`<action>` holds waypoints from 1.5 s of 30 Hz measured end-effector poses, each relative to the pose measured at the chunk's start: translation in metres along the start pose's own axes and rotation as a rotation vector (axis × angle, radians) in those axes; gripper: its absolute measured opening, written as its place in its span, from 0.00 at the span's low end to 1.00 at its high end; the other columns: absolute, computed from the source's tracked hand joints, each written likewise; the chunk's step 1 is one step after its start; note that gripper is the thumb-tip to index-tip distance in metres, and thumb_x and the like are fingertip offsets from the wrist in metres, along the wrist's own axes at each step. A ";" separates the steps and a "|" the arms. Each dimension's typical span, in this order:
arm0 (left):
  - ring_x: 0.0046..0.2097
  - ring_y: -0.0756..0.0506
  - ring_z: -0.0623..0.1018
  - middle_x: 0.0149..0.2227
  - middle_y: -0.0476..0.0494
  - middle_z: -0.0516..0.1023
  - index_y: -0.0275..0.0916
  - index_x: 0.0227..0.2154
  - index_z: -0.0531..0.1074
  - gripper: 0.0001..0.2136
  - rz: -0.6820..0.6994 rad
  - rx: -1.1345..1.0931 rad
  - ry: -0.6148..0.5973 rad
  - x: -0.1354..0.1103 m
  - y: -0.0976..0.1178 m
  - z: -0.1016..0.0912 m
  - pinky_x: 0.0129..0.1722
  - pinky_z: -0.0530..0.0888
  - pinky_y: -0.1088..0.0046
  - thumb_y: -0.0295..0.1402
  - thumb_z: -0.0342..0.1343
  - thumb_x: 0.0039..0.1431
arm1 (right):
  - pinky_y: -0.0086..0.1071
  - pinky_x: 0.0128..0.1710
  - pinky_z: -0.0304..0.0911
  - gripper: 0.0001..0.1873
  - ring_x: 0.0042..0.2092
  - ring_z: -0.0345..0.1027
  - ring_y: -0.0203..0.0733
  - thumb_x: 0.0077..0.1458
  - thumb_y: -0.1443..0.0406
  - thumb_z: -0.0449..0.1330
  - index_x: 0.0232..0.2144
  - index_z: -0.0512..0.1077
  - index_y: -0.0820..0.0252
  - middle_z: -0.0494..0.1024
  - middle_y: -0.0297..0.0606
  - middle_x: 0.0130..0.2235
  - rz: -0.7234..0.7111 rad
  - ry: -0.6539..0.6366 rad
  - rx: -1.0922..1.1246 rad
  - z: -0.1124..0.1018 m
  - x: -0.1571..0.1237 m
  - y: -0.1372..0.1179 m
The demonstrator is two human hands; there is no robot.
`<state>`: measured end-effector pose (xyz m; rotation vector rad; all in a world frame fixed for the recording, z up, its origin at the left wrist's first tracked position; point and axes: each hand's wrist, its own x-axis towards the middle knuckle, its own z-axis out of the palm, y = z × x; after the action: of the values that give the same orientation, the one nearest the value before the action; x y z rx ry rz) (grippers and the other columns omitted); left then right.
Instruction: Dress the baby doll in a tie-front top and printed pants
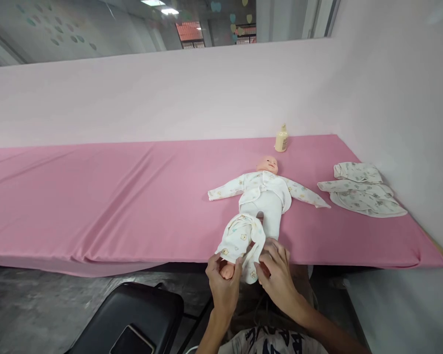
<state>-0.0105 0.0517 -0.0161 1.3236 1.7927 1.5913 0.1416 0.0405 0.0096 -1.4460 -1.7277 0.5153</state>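
A baby doll (268, 165) lies on its back with its head away from me, arms spread, in a patterned white top (265, 183). White patterned baby pants (239, 233) are bunched over its left-side leg in the head view, and a bare foot (227, 271) pokes out of that cuff. My left hand (223, 282) is closed around the cuff and foot, thumb and fingers on either side. My right hand (276, 273) is bent at the doll's other lower leg, beside the loose pant leg; its fingertips are partly hidden, and they appear closed on that foot.
A pink cloth (133, 206) covers the table against the wall. Behind the doll's head stands a pale yellow pump bottle (281, 139). Folded patterned baby clothes (365, 191) lie at the right. A black chair (133, 314) with a phone (132, 341) on it is at lower left.
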 end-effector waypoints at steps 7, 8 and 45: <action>0.45 0.40 0.75 0.44 0.38 0.73 0.36 0.49 0.67 0.26 0.026 0.142 -0.186 0.006 0.000 -0.010 0.44 0.75 0.62 0.46 0.63 0.51 | 0.32 0.34 0.64 0.16 0.33 0.67 0.39 0.63 0.51 0.50 0.36 0.66 0.57 0.72 0.34 0.29 0.320 -0.037 0.610 -0.031 0.025 -0.006; 0.45 0.40 0.75 0.44 0.38 0.74 0.37 0.49 0.67 0.27 0.003 0.145 -0.215 0.007 0.002 -0.012 0.45 0.74 0.62 0.47 0.62 0.51 | 0.32 0.36 0.64 0.16 0.35 0.67 0.39 0.63 0.52 0.51 0.36 0.67 0.57 0.72 0.35 0.32 0.297 -0.002 0.604 -0.036 0.031 -0.008; 0.29 0.46 0.68 0.21 0.49 0.67 0.40 0.19 0.69 0.07 0.635 0.400 -1.425 0.145 0.139 0.050 0.39 0.67 0.69 0.31 0.59 0.49 | 0.40 0.55 0.60 0.09 0.54 0.63 0.43 0.65 0.66 0.50 0.39 0.71 0.55 0.73 0.39 0.49 -0.217 -0.363 0.054 -0.040 0.027 -0.005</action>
<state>0.0140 0.1863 0.1392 2.4129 0.7540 0.0914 0.1696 0.0573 0.0459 -1.1584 -2.1073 0.7333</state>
